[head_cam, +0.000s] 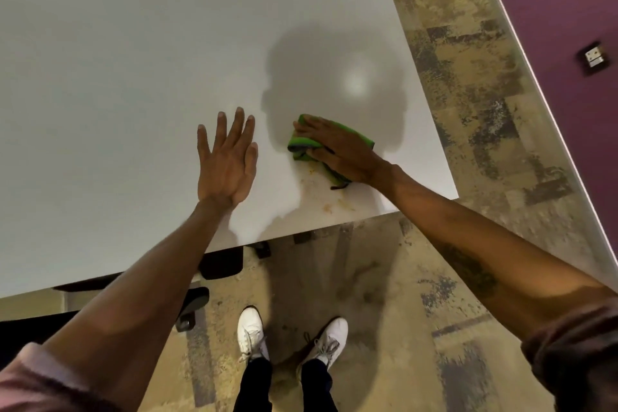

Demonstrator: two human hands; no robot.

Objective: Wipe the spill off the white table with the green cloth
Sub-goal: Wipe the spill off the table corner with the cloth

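Observation:
The white table (133,60) fills the upper left of the head view. A bunched green cloth (302,143) lies on it near the front right corner, and my right hand (337,152) presses down on top of it, thumb against its edge. Yellowish smears of the spill (334,204) mark the tabletop just in front of the cloth, close to the table's front edge. My left hand (227,157) rests flat on the table to the left of the cloth, fingers spread, holding nothing.
The table's front edge (301,231) and right edge (431,117) meet close to my right hand. A dark chair (220,264) is tucked under the front edge. Patterned carpet (468,94), my white shoes (250,331) and a purple wall (568,10) lie beyond.

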